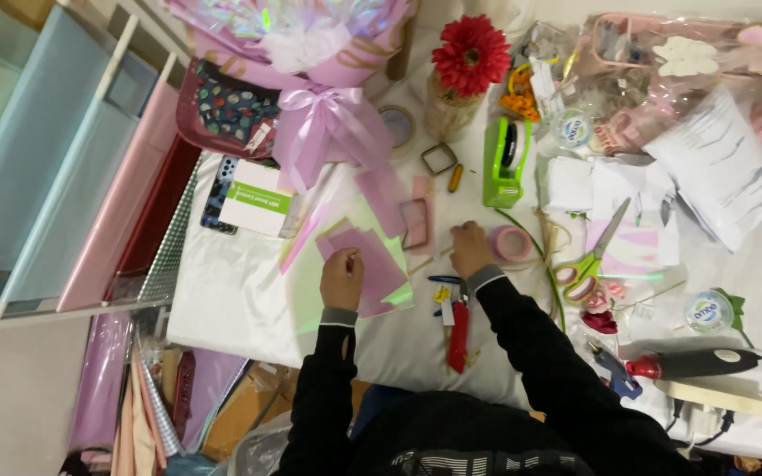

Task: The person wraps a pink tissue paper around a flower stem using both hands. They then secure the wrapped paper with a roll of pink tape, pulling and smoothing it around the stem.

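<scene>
Left hand (342,278): fingers curled into a loose fist, resting on the pink paper sheets (372,256). The fingertips pinch at the upper edge of the top sheet; whether anything else is held cannot be told.

Right hand (469,249): fingers bent downward, knuckles up, pressed onto the white tabletop (240,291). It is closed over a small spot just beside the pink tape roll (511,242); what lies under the fingers is hidden.

Pink paper sheets: a fanned stack lying flat on the tabletop, directly under the left hand and extending up and right toward a pink-framed rectangle (414,223). The right hand sits just beside the stack's right edge.

Surrounding items: a red-handled tool (459,335) lies near the right wrist. Green-handled scissors (588,260) lie to the right of the tape roll. A green tape dispenser (506,159) stands above the right hand, near a red flower (471,53). A wrapped bouquet with a lilac bow (319,119) lies above the left hand.
</scene>
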